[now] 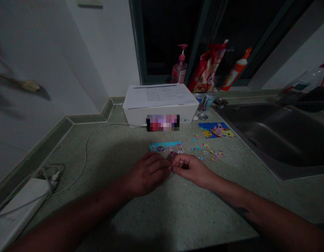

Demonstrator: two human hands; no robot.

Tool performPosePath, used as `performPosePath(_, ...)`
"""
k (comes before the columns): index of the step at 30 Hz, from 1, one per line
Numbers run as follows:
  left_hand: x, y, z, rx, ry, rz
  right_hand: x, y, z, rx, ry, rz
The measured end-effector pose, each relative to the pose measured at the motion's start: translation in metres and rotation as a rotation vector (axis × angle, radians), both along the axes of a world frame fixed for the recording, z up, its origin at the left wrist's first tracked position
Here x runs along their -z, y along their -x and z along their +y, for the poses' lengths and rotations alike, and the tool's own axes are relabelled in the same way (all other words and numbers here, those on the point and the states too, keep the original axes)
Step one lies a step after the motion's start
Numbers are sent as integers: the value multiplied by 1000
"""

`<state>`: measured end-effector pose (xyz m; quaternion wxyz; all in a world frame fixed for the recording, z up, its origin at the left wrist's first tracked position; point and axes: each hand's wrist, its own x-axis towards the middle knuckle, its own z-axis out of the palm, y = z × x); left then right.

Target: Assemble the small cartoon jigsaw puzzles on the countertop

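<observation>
Turquoise along its far edge, the partly joined jigsaw (165,144) lies flat on the counter (104,154), just beyond your left hand (149,174). That hand arches palm-down; your right hand (191,168) curls with thumb near forefinger. Their fingertips come together around small pink pieces (170,169), but I cannot tell whether either one grips anything. Dragging your left fingers could split the joined strip, as they sit so close to it. A careless rightward sweep could scatter the loose pieces (218,154), perhaps into the sink (256,133) at right. Dim light may cause a misread shape. Those pieces look thin, knobbed and light, so the hard, speckled surface probably lets them slide. Smooth metal lines the sink; the picture sheet (216,130) is flat and rectangular.
</observation>
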<state>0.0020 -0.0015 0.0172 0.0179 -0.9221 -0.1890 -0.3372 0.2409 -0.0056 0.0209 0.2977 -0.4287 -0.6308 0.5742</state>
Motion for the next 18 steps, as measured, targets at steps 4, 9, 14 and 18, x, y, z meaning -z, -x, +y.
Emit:
performPosePath(4,2,0,0,-5,-7,-4,0,-1,0,2,-2,-19)
performPosePath(9,3,1,0,6,28,-10,1,-2,1,1,-13,-8)
performPosePath(14,3,3,1,14,21,4,3,-2,2,-4,-16,-20)
performPosePath(18,0,3,0,13,34,-5,6,0,3,-12,-22,-5)
